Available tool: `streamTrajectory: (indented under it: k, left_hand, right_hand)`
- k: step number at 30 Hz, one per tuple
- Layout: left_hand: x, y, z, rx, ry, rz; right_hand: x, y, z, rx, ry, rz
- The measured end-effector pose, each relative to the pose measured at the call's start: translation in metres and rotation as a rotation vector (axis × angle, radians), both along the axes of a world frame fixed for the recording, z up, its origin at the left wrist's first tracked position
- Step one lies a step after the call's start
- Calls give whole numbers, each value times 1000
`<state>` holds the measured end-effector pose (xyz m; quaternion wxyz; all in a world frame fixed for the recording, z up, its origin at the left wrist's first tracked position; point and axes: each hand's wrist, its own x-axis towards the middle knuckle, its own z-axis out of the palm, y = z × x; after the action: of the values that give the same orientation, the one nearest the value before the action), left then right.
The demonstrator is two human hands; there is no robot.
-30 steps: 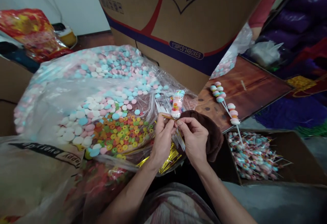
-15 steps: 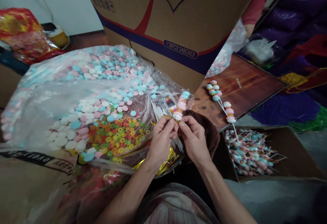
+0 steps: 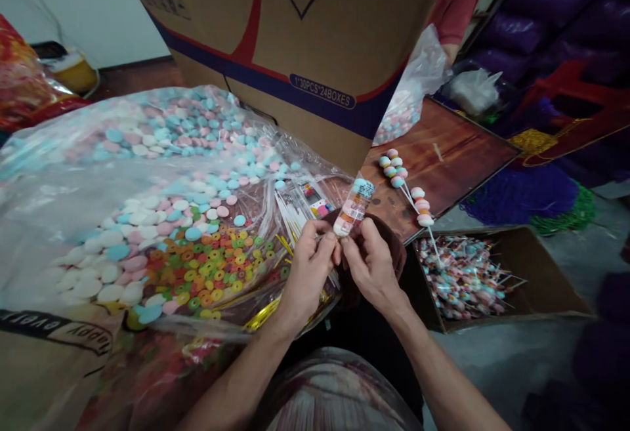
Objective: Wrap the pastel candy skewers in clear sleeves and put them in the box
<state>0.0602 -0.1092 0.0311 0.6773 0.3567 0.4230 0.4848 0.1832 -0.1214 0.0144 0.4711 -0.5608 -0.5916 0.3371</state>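
A candy skewer (image 3: 353,208) in a clear printed wrapper stands tilted between my hands, stacked with blue, pink, orange and white sweets. My left hand (image 3: 311,267) is closed, pinching the gathered wrapper at its lower end. Against the same spot presses my right hand (image 3: 371,264), thumb and fingers closed round the base. The stick below is hidden by my fingers. Left of my hands lie ring gummies (image 3: 211,264) in many colours and pastel round candies (image 3: 118,250). Gold twist ties (image 3: 263,313) and white sticks (image 3: 290,211) lie close to my left hand.
A large cardboard carton (image 3: 275,44) stands ahead. Unwrapped candy skewers (image 3: 422,206) lie on the wooden table (image 3: 457,136) at right. Below them, an open box (image 3: 546,280) holds many wrapped skewers. Another person's sleeve (image 3: 457,1) shows behind the carton, near a bag of candies (image 3: 401,116).
The wrapped skewer has turned so its printed side shows, and the gold tie seen at its base is now hidden or out of sight. The view has shifted right.
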Motion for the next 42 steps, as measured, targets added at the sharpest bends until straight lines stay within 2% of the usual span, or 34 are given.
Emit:
streamTrajectory:
  k: [3, 5, 8, 10, 12, 16, 19, 22, 24, 27, 30, 32, 36, 39, 42]
  left_hand:
    - [2, -3, -7, 128, 166, -1]
    - [1, -4, -7, 151, 204, -22]
    - [-2, -1, -3, 72, 109, -40]
    - [-2, 2, -1, -67, -37, -41]
    - [-3, 6, -1, -224, -189, -70]
    - [-4, 12, -1, -448, -349, -78]
    - [-4, 12, 2, -517, -366, -81]
    - [1, 7, 6, -493, -352, -90]
    - [6, 4, 7, -432, -344, -80]
    - [14, 2, 4, -341, -351, -120]
    - [16, 6, 4, -279, -364, -200]
    - [15, 7, 8, -174, -343, -203]
    - [10, 2, 17, 51, -93, -179]
    - [11, -3, 16, 32, 57, -135]
    - [15, -2, 13, -47, 26, -174]
  right_hand:
    - [0, -1, 5, -114, 97, -3]
    - [2, 1, 12, -213, 269, 44]
    - [2, 3, 18, -356, 560, 111]
    - [1, 1, 17, -362, 614, 115]
    - [0, -3, 13, -256, 490, 66]
    - [6, -8, 1, 199, -34, -32]
    - [14, -6, -5, 494, -305, -13]
    - [17, -2, -7, 609, -387, -45]
    - [15, -1, -7, 592, -390, -87]
    - [10, -2, -5, 478, -346, -160]
    - [8, -8, 5, 305, -196, -190]
    - [9, -13, 15, 192, -61, -203]
    - [13, -19, 34, 108, 73, -255]
    - [12, -21, 36, 147, 65, -308]
    - [10, -24, 29, 162, 87, -336]
